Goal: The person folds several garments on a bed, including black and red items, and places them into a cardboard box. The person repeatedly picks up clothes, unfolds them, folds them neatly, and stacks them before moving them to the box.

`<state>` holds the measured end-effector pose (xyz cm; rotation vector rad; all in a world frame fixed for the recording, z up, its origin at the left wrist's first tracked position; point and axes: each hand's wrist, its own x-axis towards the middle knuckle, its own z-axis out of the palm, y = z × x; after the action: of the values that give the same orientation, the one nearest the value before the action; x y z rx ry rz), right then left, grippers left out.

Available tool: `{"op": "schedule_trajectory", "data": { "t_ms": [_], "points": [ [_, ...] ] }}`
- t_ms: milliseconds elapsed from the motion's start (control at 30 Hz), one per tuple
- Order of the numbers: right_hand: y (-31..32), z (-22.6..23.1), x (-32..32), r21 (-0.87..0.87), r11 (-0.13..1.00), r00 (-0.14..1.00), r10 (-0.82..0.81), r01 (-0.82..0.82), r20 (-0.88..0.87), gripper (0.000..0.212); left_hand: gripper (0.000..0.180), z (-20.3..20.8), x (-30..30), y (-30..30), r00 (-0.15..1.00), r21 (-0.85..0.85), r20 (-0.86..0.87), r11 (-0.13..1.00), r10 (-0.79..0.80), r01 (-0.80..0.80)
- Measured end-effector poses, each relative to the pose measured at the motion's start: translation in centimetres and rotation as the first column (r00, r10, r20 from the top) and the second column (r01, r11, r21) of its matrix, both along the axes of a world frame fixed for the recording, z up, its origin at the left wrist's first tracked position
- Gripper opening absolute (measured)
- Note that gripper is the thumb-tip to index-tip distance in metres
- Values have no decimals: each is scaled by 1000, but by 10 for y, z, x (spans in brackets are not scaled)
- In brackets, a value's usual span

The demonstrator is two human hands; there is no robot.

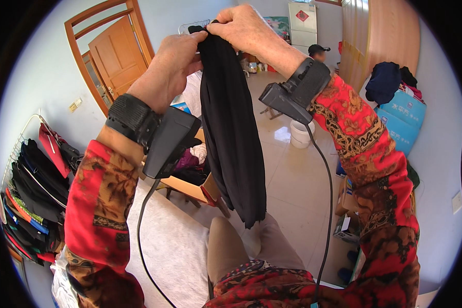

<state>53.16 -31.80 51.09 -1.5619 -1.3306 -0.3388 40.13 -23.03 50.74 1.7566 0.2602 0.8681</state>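
A long black cloth garment (pixel 231 128) hangs down in front of me, folded lengthwise, its lower end just above my knees. I cannot tell what kind of garment it is. My left hand (pixel 177 59) pinches its top edge between thumb and fingers. Close beside it, my right hand (pixel 246 26) grips the same top edge, fingers curled. Both arms are raised, and the two hands nearly touch. Behind the cloth, an open cardboard box (pixel 192 192) with purple, dark and pale clothes in it is partly hidden.
Left of me, a rack of hanging clothes (pixel 38 179) stands by the wall, and a pale cover (pixel 164 246) lies on a flat surface. A white bucket (pixel 301 134) is on the tiled floor. Blue boxes (pixel 403 115) are stacked at right. A person in a dark cap (pixel 318 51) is farther back.
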Motion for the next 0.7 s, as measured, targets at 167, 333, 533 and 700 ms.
{"op": "schedule_trajectory", "data": {
  "t_ms": [167,333,533,700],
  "points": [
    [4,-2,-14,-27,982,974,179,-185,-140,37,28,-9,-6,1,995,-201,23,975,-94,97],
    [0,-2,-28,-79,911,865,354,-406,-356,37,29,-25,-7,4,988,-310,39,939,-147,151],
    [3,-1,-34,-140,863,842,417,-485,-341,35,31,-37,-41,29,974,-290,70,930,-214,226],
    [-6,-13,-12,-52,969,963,233,-242,-138,35,21,-47,-57,25,962,-369,96,888,-257,274]
  ]
}}
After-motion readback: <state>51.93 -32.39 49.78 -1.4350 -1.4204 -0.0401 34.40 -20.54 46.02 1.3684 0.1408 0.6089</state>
